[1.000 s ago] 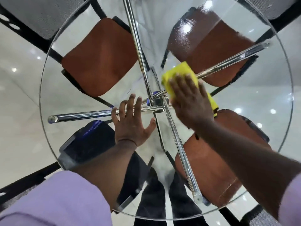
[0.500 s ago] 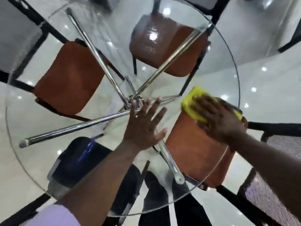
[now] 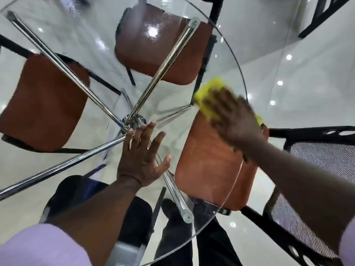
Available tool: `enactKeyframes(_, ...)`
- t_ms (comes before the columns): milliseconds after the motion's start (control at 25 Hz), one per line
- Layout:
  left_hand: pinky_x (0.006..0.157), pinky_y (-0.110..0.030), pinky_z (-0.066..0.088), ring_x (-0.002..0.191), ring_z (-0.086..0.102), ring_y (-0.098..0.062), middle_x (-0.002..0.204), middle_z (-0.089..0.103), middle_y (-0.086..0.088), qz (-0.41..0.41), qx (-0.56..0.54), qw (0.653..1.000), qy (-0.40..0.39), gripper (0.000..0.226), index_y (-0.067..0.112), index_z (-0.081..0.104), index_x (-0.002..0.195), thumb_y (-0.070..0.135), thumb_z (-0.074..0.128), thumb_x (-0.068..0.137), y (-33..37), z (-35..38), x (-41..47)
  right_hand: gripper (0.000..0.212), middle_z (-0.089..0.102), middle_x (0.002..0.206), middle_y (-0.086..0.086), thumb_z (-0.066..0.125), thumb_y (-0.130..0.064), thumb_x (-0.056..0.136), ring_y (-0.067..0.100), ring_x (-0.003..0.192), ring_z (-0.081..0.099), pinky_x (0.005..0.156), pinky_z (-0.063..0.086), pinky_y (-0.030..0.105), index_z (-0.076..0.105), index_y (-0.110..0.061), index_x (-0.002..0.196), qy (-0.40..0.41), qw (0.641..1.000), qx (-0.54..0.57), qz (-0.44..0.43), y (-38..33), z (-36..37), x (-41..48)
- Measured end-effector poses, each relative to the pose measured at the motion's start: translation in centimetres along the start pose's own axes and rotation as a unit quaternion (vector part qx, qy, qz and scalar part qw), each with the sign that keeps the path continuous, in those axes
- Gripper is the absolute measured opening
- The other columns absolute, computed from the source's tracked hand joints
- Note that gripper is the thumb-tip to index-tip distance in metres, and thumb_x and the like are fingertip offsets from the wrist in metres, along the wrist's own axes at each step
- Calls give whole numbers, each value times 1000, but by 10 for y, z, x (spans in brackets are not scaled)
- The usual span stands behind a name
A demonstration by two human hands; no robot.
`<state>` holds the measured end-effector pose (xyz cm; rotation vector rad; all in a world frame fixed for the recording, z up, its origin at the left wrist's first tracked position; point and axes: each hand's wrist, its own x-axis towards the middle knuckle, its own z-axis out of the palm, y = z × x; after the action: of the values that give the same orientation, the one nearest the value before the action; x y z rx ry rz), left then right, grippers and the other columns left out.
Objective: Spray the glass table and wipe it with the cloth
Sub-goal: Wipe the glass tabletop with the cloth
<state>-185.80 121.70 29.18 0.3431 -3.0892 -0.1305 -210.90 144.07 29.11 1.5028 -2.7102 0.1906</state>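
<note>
The right hand (image 3: 236, 120), fingers straight, presses the yellow cloth (image 3: 208, 95) near the rim of the glass bench (image 3: 99, 31). The left hand (image 3: 142, 156) lies spread on it

Lilac sleeves (image 3: 38, 246) — bare forearms (image 3: 92, 217), dark trousers (image 3: 172, 239)

Floor (image 3: 307, 45): pale glossy tile with a mirror-like finish, carrying round light reflections (image 3: 289, 57). Three chairs with rust-brown padded seats are noted: left chair (image 3: 42, 100), far chair (image 3: 163, 47), right chair (image 3: 211, 169). A black-framed mesh panel (image 3: 317, 156) stands just beside the right chair. Another black frame (image 3: 326, 12) shows at top right. A dark seat (image 3: 76, 191) sits lower left.
</note>
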Motion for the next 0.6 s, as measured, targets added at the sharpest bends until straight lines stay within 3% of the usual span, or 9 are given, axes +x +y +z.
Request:
enactKeyframes(120, 122, -61, 24, 148, 39, -38, 169, 30, -13, 0, 4, 1000, 4, 74, 19, 50, 154, 59, 57, 92, -1, 1, 0, 64, 8, 182, -2, 19, -59, 111, 27, 168, 8, 130, 23, 60, 8, -40, 171, 6, 940, 81, 333, 5, -1, 67)
enactKeyframes(160, 123, -61, 24, 148, 38, -38, 169, 29, -13, 2, 6, 1000, 2, 74, 19, 50, 153, 59, 58, 91, -1, 1, 0, 64, 7, 182, -3, 19, -59, 111, 27, 169, 6, 131, 20, 60, 10, -40, 171, 0, 936, 86, 342, -17, -4, 69)
enactKeyframes(240, 122, -62, 26, 147, 39, -38, 169, 31, -13, 3, 9, 1000, 0, 73, 19, 52, 152, 59, 59, 91, -1, -1, 0, 61, 13, 181, -5, 22, -58, 112, 27, 168, 12, 130, 22, 59, 16, -41, 171, -23, 990, 55, 124, -48, -7, 52)
enactKeyframes(320, 121, -62, 27, 147, 40, -38, 168, 32, -13, 4, 6, 1000, 4, 73, 19, 53, 152, 59, 58, 91, 0, -1, 2, 56, 22, 179, -7, 27, -56, 114, 24, 167, 20, 131, 23, 53, 26, -43, 169, -57, 986, 18, -156, -26, 0, 51)
enactKeyframes(360, 121, -62, 28, 148, 41, -38, 168, 32, -13, 5, 5, 1000, 5, 73, 19, 52, 152, 59, 59, 91, -1, 1, 2, 54, 25, 178, -7, 28, -55, 115, 23, 166, 23, 130, 24, 52, 28, -43, 168, -41, 977, -16, -209, -4, 4, 70)
enactKeyframes(400, 120, -62, 28, 148, 40, -38, 168, 31, -13, 5, 4, 1000, 3, 74, 19, 52, 153, 59, 60, 90, -2, 3, 2, 53, 25, 178, -6, 28, -53, 116, 24, 166, 24, 129, 27, 53, 27, -44, 168, -26, 985, -32, -171, 14, 8, 94)
enactKeyframes(480, 121, -62, 27, 150, 39, -37, 169, 31, -12, 12, -1, 1000, 8, 76, 20, 51, 153, 59, 62, 89, -5, 5, 0, 55, 22, 179, -5, 26, -54, 114, 25, 167, 20, 127, 31, 55, 22, -46, 168, -3, 997, 6, 78, 39, 0, 133)
enactKeyframes(520, 122, -62, 26, 150, 39, -37, 169, 31, -12, 9, -5, 1000, 10, 76, 20, 51, 153, 59, 63, 88, -5, 6, 0, 57, 19, 180, -6, 25, -55, 113, 24, 167, 16, 127, 30, 55, 21, -45, 169, -4, 980, 39, 196, 39, -5, 135)
enactKeyframes(600, 123, -61, 24, 149, 38, -37, 169, 31, -12, -3, -6, 1000, 8, 75, 20, 52, 152, 59, 61, 89, -4, 7, 0, 59, 12, 181, -6, 25, -55, 113, 24, 168, 9, 127, 28, 54, 19, -41, 170, -6, 949, 68, 307, 3, -13, 92)
